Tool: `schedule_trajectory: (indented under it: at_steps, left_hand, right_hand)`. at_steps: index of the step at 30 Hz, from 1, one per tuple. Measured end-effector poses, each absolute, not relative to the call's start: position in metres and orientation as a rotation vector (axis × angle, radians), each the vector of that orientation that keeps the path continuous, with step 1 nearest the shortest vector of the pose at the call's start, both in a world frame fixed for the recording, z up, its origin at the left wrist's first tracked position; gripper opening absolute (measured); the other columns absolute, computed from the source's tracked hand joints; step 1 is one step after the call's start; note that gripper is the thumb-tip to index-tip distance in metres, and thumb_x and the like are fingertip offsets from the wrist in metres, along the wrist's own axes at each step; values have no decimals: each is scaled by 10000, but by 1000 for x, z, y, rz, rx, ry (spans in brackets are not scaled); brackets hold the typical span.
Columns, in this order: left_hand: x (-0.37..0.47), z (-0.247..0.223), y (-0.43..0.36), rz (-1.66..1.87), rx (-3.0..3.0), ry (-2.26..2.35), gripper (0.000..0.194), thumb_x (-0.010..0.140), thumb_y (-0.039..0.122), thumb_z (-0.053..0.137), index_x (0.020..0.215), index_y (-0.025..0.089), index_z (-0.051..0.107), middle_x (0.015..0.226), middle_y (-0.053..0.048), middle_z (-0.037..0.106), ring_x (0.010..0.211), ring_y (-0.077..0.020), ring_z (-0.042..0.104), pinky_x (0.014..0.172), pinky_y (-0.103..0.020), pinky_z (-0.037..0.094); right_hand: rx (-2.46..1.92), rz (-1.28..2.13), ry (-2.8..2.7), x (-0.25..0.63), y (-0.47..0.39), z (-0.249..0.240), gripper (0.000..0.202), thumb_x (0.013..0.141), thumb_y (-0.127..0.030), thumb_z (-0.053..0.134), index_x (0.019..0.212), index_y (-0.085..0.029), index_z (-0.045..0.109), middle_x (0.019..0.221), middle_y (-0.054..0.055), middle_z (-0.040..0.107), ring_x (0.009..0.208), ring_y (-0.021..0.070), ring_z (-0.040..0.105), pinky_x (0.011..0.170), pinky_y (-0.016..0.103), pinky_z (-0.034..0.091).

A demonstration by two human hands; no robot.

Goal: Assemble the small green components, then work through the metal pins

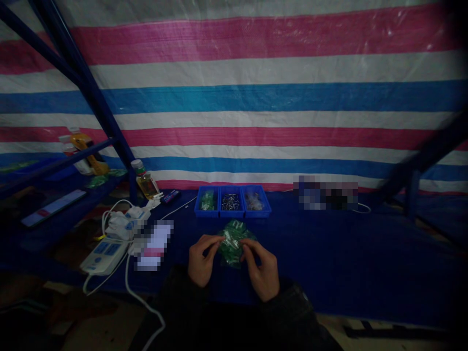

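Observation:
A pile of green plastic packets lies on the blue table between my hands. My left hand pinches at the pile's left edge, thumb and forefinger together. At its right edge, my right hand has thumb and forefinger closed in the same way. What exactly each set of fingertips holds is too small and dim to tell. Behind the pile stand three joined blue bins: the left bin has green packets, the middle bin small metal pieces, the right bin clear packets.
A power strip with white plugs and cables sits at the left, beside a blurred phone. Farther back stands a bottle near a blue metal post. A pixelated item lies at the back right, before the striped sheet.

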State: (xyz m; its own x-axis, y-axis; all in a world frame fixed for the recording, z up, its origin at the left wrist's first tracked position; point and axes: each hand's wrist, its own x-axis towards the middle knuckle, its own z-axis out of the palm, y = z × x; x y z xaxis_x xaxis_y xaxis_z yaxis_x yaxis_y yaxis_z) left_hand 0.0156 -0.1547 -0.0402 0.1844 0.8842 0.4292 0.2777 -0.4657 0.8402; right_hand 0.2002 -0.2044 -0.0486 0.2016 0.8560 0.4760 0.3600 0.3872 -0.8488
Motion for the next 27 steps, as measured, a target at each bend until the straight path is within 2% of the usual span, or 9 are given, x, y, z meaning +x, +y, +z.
schedule_trajectory:
  at_steps: [3,6,12,16,20,23,27]
  left_hand:
    - [16,-39,-155,1299,1862,1095,177,947,239,632,1019,215,791,976,-74,753,935,-214,698,857,-322,543]
    - [16,-37,-155,1325,1886,1085,141,924,235,662,966,211,794,949,-73,738,923,-215,687,839,-321,541]
    - [18,-36,-156,1365,1891,1090,120,917,241,666,911,200,779,973,-79,719,925,-214,676,795,-312,532]
    - [19,-38,-157,1326,1821,1118,100,898,250,689,945,179,742,888,-55,731,831,-192,693,760,-291,534]
    - [20,-41,-158,1352,1728,1153,116,878,255,709,949,168,682,849,-34,728,791,-178,701,754,-274,535]
    - [21,-42,-159,1353,1723,1155,101,886,254,699,926,167,668,864,-36,719,808,-177,699,758,-270,534]
    - [20,-39,-159,1349,1746,1135,96,903,260,683,928,168,680,868,-44,711,807,-182,688,750,-279,533]
  right_hand:
    - [-1186,484,-1394,200,-204,-47,239,996,-260,489,1080,-211,707,744,16,700,664,177,685,693,294,556]
    - [-1170,474,-1386,200,-204,-47,221,982,-248,520,1080,-216,715,837,34,725,658,169,685,678,293,569]
    - [-1146,448,-1405,199,-203,-43,175,972,-242,558,995,-212,729,960,85,684,839,206,679,738,319,580]
    - [-1156,453,-1377,199,-202,-46,166,975,-276,573,944,-204,720,981,95,668,872,212,674,739,317,581]
    - [-1173,475,-1346,198,-201,-52,145,971,-299,595,1014,-201,692,928,70,699,753,183,675,684,301,566]
    - [-1192,531,-1276,196,-201,-55,220,950,-323,635,1130,-198,622,871,37,709,618,146,647,601,270,550]
    - [-1179,500,-1259,196,-202,-54,178,942,-344,642,1036,-194,623,837,35,712,593,143,641,579,264,546]
